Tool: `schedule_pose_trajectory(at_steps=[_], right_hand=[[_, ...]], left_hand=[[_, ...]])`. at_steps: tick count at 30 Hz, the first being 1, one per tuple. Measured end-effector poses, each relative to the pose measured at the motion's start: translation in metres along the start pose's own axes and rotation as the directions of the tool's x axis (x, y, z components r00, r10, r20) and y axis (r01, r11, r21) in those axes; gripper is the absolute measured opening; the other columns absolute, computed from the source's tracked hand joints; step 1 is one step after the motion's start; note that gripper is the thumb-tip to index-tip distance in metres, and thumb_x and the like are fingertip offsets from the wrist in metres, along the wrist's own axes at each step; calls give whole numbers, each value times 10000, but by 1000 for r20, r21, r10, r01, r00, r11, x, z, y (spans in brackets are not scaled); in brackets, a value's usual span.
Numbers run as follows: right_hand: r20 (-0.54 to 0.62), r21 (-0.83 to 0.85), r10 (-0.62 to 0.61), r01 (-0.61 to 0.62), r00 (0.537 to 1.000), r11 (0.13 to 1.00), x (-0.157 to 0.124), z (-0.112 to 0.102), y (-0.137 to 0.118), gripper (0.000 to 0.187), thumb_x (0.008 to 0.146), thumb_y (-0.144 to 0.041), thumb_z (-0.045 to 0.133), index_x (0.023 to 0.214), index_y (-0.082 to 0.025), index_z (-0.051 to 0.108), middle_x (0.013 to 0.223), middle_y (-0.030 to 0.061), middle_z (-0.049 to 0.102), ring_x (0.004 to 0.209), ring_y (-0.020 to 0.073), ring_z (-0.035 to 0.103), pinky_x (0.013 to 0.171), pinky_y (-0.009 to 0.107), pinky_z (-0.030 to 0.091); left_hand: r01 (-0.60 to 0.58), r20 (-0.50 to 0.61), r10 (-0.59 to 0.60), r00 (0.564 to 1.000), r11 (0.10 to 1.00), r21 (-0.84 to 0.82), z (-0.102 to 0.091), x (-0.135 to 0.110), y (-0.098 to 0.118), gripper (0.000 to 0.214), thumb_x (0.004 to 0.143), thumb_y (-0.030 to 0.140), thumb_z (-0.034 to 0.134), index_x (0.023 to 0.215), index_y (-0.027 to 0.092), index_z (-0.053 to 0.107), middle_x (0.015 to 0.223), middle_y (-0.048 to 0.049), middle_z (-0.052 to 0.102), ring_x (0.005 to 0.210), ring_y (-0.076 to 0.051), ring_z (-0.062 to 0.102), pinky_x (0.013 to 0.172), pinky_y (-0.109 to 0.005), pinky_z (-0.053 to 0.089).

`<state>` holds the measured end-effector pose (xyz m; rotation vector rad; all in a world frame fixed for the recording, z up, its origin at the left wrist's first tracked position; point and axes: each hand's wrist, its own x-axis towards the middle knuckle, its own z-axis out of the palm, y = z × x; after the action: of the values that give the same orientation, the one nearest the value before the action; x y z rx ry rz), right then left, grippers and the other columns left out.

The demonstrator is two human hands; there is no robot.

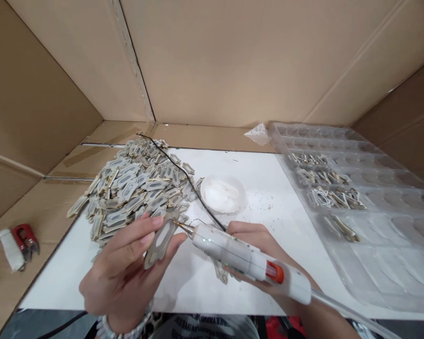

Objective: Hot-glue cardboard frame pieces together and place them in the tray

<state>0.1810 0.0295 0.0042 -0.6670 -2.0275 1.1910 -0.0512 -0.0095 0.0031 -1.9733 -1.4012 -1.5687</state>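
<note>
My left hand (127, 263) pinches a flat grey ornamental piece (151, 256), with a pale elongated oval in its middle, between thumb and fingers. It is tilted above the white board. My right hand (257, 235) is wrapped round a white hot glue gun (233, 249) with an orange switch and a translucent stick at its back end. The metal nozzle points left and meets or nearly meets the upper edge of the grey piece; I cannot tell whether they touch. Below the glue gun, another ornamental piece (221, 273) is partly hidden.
A large pile of similar pieces (127, 183) covers the left of the white board (261, 165). Behind my hands is a round white dish (222, 193), crossed by a black cord (176, 165). A clear compartment tray (385, 226) holds several pieces. Red snips (24, 238) lie left; cardboard walls (233, 61) surround.
</note>
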Motion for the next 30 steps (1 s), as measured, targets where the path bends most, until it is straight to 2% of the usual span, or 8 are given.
schedule_pose_trajectory(at_steps=[8,14,18,21,23,26,28,30], right_hand=[[-25,-17,-33,32,999,999,1,-1,-1,236,774,-163,613,600,-202,459,647,-19,482,581,115,462,514,241,344],[-20,-75,-60,58,998,995,3,-3,-3,268,850,-202,589,609,-203,473,635,-10,491,610,128,486,539,245,368],[-36,-109,-32,28,999,994,3,-3,-3,267,885,-251,600,647,-209,487,668,-5,504,622,134,497,554,250,399],[-76,-101,19,-27,997,995,3,-3,-5,232,888,-291,609,690,-210,519,712,3,540,645,141,526,577,258,429],[-153,-64,86,-97,984,993,3,-2,-7,211,879,-318,616,717,-217,525,735,5,560,651,146,544,576,264,447],[-293,-40,174,-194,940,980,3,-2,-11,249,854,-327,630,677,-235,480,707,-7,546,621,147,544,547,266,456],[-349,-63,198,-234,916,970,3,-2,-14,280,840,-302,629,639,-241,443,690,-8,539,600,150,543,550,277,469],[-371,-65,204,-245,906,967,4,-2,-15,288,828,-287,625,628,-245,422,689,-4,543,594,155,544,560,291,479]], left_hand=[[0,-18,2,1000,996,93,-1,0,2,271,761,162,815,974,239,665,936,1,745,831,-177,738,768,-359,677],[-12,-9,13,1000,997,82,-5,-1,-1,295,744,139,824,973,229,661,948,-9,744,860,-176,738,861,-366,663],[23,67,-17,998,996,-88,-2,-2,0,261,741,175,828,902,217,626,955,-8,746,827,-167,742,818,-354,674],[146,29,-144,989,939,-312,5,1,4,337,705,154,845,919,193,589,894,-7,744,810,-168,744,797,-334,671],[261,18,-272,962,901,-347,7,2,3,342,693,145,844,895,191,572,833,0,727,794,-177,745,741,-315,668],[370,10,-380,925,894,-252,4,1,-12,361,649,168,855,836,194,547,779,4,704,765,-202,745,664,-308,653],[424,-31,-434,901,892,-159,-3,0,-29,402,586,200,874,801,193,535,740,7,690,744,-210,742,671,-308,643],[517,-76,-520,851,854,-47,-12,-1,-49,401,546,281,873,782,184,564,731,-11,689,754,-223,738,742,-340,632]])
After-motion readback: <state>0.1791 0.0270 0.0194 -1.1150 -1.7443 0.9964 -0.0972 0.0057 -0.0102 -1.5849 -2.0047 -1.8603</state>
